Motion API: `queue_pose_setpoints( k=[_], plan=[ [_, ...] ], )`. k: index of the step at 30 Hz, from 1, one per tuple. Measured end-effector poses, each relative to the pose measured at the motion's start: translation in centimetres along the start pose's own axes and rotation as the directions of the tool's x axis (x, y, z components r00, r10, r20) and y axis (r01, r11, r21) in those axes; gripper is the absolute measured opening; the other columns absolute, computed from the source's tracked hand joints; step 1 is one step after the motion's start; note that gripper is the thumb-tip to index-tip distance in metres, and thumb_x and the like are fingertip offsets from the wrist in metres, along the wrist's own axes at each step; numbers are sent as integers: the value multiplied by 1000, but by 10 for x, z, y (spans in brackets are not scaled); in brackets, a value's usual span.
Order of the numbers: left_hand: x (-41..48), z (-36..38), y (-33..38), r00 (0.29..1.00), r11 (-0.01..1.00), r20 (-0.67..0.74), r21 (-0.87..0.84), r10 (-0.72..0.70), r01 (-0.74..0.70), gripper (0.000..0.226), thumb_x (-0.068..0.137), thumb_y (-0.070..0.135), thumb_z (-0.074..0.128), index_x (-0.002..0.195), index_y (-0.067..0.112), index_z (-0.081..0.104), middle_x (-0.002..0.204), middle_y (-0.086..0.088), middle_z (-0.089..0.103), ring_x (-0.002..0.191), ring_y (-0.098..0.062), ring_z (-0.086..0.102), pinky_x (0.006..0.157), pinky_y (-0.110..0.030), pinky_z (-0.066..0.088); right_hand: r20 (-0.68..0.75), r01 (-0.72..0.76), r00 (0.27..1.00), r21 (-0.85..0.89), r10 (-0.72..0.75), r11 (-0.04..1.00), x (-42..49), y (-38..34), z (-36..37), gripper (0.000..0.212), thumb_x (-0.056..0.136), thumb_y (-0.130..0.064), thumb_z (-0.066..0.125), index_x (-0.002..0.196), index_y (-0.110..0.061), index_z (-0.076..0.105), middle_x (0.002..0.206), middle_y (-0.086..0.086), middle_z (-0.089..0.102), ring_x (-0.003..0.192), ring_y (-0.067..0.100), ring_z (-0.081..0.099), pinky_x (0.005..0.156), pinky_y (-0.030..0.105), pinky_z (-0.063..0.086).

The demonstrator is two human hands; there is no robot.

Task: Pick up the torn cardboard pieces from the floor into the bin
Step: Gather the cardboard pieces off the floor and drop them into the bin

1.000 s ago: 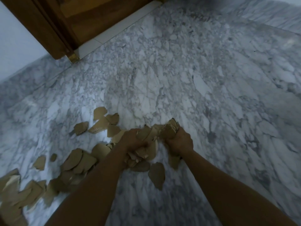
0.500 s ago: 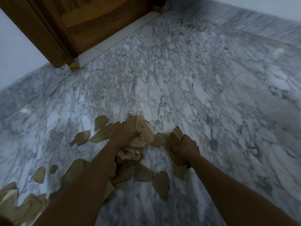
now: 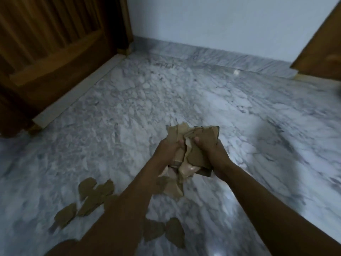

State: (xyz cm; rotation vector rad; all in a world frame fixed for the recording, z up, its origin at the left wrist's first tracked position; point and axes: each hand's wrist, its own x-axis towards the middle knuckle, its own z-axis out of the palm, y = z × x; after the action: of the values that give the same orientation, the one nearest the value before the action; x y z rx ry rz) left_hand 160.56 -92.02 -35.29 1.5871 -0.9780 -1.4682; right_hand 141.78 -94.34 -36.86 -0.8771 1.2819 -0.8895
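The bundle of torn cardboard pieces sits just below the centre of the frame, pressed between your two hands: flat brown scraps with ragged, irregular edges, a few showing a paler inner face near the bottom of the bunch, some tips sticking up above your fingers and others hanging down below your palms. Under it all lies a polished marble floor, white with grey veining and a soft sheen. More loose cardboard scraps lie flat on the marble in the lower left of the frame, partly hidden by your left forearm, and two more scraps lie at the bottom centre, between your forearms. A dark wooden door with vertical grooves fills the upper left, a pale wall with a marble skirting runs across the top, and a second wooden panel cuts into the upper right corner. Your left hand is curled around the left side of the bundle, thumb on top. Your right hand is clamped on the right side, thumb pressed onto a wide piece. Both forearms reach up from the bottom edge, converging on the bundle.
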Motion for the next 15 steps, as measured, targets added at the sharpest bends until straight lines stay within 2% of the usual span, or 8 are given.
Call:
queue_pose_setpoints(
  k=[2, 5, 7, 9, 12, 13, 15],
  plan=[
    [0, 25, 21, 992, 999, 119, -5, 34, -34, 49, 76, 51, 68, 115, 20, 70, 109, -2, 74, 102, -25, 70, 97, -51, 53, -103, -24, 994, 56, 29, 998, -13, -14, -22, 92, 60, -66, 84, 134, -22, 52, 130, 5, 63, 109, 26, 68, 89, 47, 58],
    [-6, 65, 47, 963, 998, 265, 23, 55, -63, 49, 77, 58, 70, 113, 25, 71, 108, 1, 75, 102, -22, 70, 93, -47, 55, -176, -27, 983, 178, 59, 984, -35, -31, -58, 71, 77, -49, 74, 130, -14, 43, 123, 13, 62, 108, 32, 66, 89, 53, 57],
    [-12, 93, 61, 929, 994, 358, 11, 93, -104, 43, 78, 45, 76, 114, 20, 72, 109, -1, 75, 105, -22, 70, 94, -48, 55, -180, -35, 981, 204, 73, 978, -50, -47, -82, 82, 70, -43, 71, 136, -7, 38, 132, 26, 55, 110, 40, 65, 86, 54, 56],
    [-17, 120, 76, 905, 986, 407, 50, 124, -158, 40, 79, 35, 77, 114, 16, 71, 107, -1, 75, 104, -20, 70, 93, -44, 56, -173, -10, 984, 194, 45, 981, -63, -62, -112, 81, 69, -35, 68, 136, -4, 35, 133, 30, 55, 104, 40, 66, 78, 49, 53],
    [-28, 162, 103, 891, 970, 419, 77, 178, -230, 30, 81, 29, 78, 106, 12, 74, 93, 2, 77, 93, -17, 72, 78, -28, 56, -157, 11, 987, 190, 20, 982, -94, -98, -160, 47, 80, -21, 66, 119, -4, 45, 89, 13, 71, 74, 26, 70, 66, 36, 54],
    [-30, 178, 112, 886, 968, 424, 71, 187, -239, 29, 81, 28, 78, 104, 13, 74, 93, 1, 77, 93, -18, 73, 79, -30, 56, -128, 16, 992, 189, 8, 982, -103, -108, -177, 41, 86, -21, 66, 119, -3, 50, 91, 11, 73, 76, 24, 70, 67, 35, 55],
    [-33, 213, 132, 867, 968, 450, 17, 215, -249, 28, 81, 22, 79, 107, 13, 74, 101, -3, 77, 97, -21, 73, 89, -39, 57, -67, 19, 998, 142, -9, 990, -120, -128, -213, 41, 92, -33, 65, 125, -8, 61, 113, 13, 73, 96, 27, 71, 83, 39, 56]
  ],
)
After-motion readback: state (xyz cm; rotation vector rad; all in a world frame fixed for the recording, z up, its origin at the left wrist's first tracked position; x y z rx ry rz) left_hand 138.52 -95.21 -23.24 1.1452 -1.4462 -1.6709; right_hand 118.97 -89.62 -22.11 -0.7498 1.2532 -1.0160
